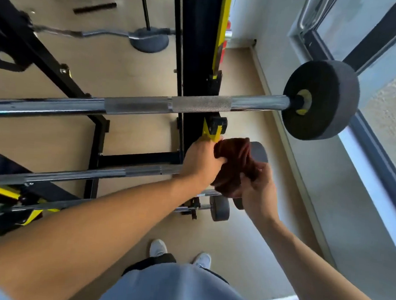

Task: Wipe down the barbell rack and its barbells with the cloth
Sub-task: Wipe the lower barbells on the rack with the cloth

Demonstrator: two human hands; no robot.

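Obs.: dark red cloth [234, 166] is bunched between both hands, just in front of the right upright of the rack [196, 80], below the top barbell [148, 104] and level with the right end of the second barbell [86, 174].

Left hand [200, 164]: fingers curled round the left side of the cloth, fist resting at or over the second bar near its right end. Contact with the bar itself cannot be confirmed; the hand covers it.

Right hand [257, 188]: fingers pinching the lower right part of the cloth, palm turned up toward the camera. Neither hand is free.

Handling, cloth (judgement): soft, light and limp, it folds and drapes in the grip. It should wrap fully round a bar. Best held as a pad in the palm with the loose corners tucked in, so nothing snags on the yellow hook [213, 131] of the rack.

Handling, barbells (judgement): steel bars with a fixed weight [320, 99] at the end look heavy and rigid. No need to lift; wipe in place on the hooks. The smooth chrome lengths look slippery and the cloth should slide along them freely. The knurled grip section [167, 105] is rough and will likely drag at the fabric, so expect more resistance there.

Further barbells sit lower and nearer, with small weights [219, 208] at their right ends.

Risk: a bar may roll on its hooks under side pressure.
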